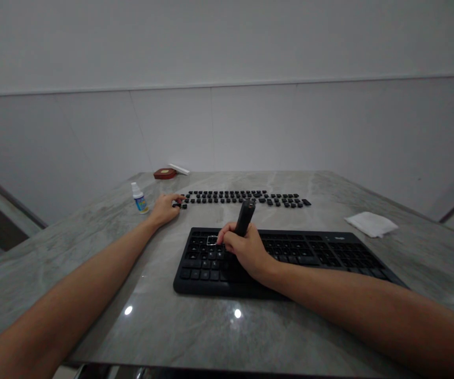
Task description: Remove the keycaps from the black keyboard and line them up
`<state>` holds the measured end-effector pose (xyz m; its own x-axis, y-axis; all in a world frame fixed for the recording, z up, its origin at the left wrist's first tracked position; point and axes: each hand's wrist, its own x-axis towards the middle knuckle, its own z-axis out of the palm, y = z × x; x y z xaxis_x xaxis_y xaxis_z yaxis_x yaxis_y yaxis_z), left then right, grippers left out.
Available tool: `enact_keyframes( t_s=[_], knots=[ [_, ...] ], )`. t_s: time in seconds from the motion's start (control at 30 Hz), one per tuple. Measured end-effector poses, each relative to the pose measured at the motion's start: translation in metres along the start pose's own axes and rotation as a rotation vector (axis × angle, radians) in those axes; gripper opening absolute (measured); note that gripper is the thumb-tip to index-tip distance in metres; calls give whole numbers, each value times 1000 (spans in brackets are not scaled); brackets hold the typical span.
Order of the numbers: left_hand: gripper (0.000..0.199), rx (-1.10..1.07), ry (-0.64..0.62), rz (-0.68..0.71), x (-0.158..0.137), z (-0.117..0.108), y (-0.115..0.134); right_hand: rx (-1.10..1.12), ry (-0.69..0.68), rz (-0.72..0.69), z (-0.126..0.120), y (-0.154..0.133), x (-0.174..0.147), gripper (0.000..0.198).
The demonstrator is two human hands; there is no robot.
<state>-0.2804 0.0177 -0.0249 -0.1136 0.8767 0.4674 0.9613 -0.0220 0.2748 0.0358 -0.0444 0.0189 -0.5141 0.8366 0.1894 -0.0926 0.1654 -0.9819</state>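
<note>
At the left end of the loose black keycaps (230, 198), my left hand (165, 208) has its thumb and finger closed on a dark keycap (177, 203). My right hand (246, 250) is wrapped round a black-handled tool (245, 217) held upright over the left part of a black keyboard (227, 289). My fist hides the tool's lower end. Just left of those fingers, a light rectangular outline (211, 240) shows on the keyboard. Many upper key positions look bare, while flat keycaps still sit along the bottom left row.
A white spray bottle (140, 199) with a colourful label stands left of my left hand. Behind it lie a red-brown case (164, 173) and a white flat object (179, 169). A folded white cloth or tissue (371, 224) rests on the right. The wall (227, 126) bounds the marble-patterned table (171, 326).
</note>
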Motion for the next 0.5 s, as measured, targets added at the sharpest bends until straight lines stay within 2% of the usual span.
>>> enact_keyframes(
  t_s=[0.27,0.5],
  knots=[
    [52,4,-7,-5,0,3,-4,-8,0,16,0,2,1,14],
    [48,21,-3,36,-2,-1,3,-12,2,4,1,2,0,14]
  ],
)
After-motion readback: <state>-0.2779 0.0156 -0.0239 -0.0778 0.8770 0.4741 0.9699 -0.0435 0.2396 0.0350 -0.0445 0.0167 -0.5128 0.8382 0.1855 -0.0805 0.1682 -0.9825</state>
